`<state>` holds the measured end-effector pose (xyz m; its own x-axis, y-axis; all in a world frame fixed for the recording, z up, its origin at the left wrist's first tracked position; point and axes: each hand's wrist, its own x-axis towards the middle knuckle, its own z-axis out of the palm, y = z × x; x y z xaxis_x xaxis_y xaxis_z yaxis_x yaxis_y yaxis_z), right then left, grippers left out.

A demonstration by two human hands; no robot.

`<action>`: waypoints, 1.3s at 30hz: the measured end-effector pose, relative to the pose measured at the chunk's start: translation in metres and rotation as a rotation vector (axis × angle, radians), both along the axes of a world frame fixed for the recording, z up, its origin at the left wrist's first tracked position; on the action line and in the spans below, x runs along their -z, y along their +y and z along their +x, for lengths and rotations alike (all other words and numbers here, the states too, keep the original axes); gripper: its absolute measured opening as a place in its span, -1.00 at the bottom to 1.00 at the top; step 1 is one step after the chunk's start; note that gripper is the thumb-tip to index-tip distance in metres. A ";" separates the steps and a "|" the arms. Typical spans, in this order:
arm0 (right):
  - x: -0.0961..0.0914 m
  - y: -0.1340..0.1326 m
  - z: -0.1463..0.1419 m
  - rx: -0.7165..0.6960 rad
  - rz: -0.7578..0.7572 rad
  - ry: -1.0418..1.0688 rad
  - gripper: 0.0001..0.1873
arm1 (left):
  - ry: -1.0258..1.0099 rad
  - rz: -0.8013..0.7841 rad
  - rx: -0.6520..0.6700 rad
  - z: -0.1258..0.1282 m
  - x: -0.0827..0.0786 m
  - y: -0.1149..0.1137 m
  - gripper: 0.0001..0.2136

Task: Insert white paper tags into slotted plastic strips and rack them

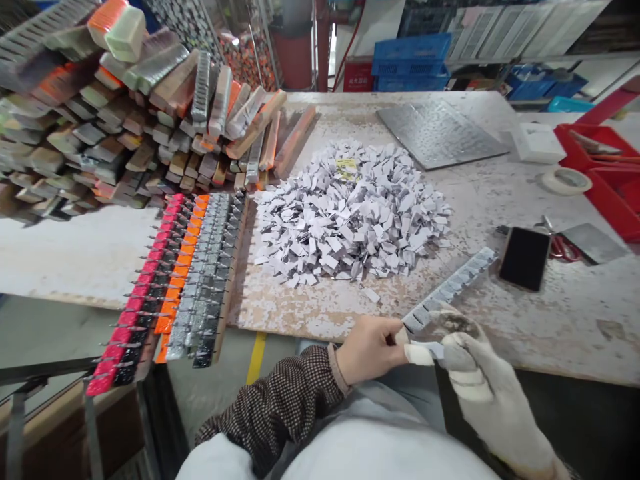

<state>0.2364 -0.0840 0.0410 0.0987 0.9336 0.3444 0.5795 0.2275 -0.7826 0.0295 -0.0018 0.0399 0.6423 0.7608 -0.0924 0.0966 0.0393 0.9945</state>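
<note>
Bundled notched strips (85, 127) in orange, grey and tan rise in a heap at the far left of a speckled wooden workbench (565, 327). Just right of the heap, rows of pink, orange, silver and black strips (185, 293) bristle with thin pins and run past the bench's near edge, above a yellow floor line (257, 358). A worker's brown-checked sleeve (275, 407) leads to a bare left hand (369, 350), its fingers curled and pressed together, pinching the near end of a grey-and-white notched strip (450, 288). That strip lies angled across the bench toward the upper right, its far end pointing at a black smartphone (525, 259). A white paper tab (419, 353) sits where the hands meet, though which fingers touch it is hard to tell. The right hand (480, 393), in a white work glove, closes its fingers around the strip's near end, just beside the left hand. Beyond the hands, a large pile of white paper tags (350, 213) carries a yellow label (347, 168). A textured metal sheet (440, 133) lies past the pile, with blue crates (413, 63) behind the bench. At far right are red-handled scissors (563, 248), a roll of tape (567, 180) and a red tray (600, 153).
</note>
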 end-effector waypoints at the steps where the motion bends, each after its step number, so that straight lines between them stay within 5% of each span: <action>1: -0.002 0.004 -0.002 -0.015 0.039 -0.020 -0.88 | 0.046 0.046 -0.019 -0.002 0.001 0.001 -0.31; 6: 0.003 0.002 -0.013 -0.038 0.126 -0.148 -0.82 | -0.056 0.142 0.223 -0.007 -0.002 -0.001 -0.36; 9: 0.007 -0.001 -0.009 -0.041 0.121 -0.200 -0.73 | -0.068 0.161 0.260 -0.004 0.005 -0.002 -0.39; 13: 0.005 0.022 0.018 -0.067 0.181 -0.381 -0.85 | 0.271 0.435 0.193 0.000 0.018 0.001 -0.58; 17: 0.010 0.053 0.048 0.038 0.294 -0.844 -0.77 | 0.517 0.638 0.174 -0.001 0.027 0.003 -0.23; 23: 0.020 0.069 0.051 -0.057 0.265 -1.044 -0.77 | 0.581 0.540 0.244 -0.004 0.036 -0.001 -0.34; 28: 0.024 0.077 0.055 -0.141 0.144 -0.987 -0.86 | 0.574 0.495 0.264 -0.004 0.038 -0.001 -0.39; 39: 0.046 0.083 0.070 -0.124 0.235 -0.927 -0.78 | 0.560 0.511 0.298 -0.002 0.033 0.009 -0.48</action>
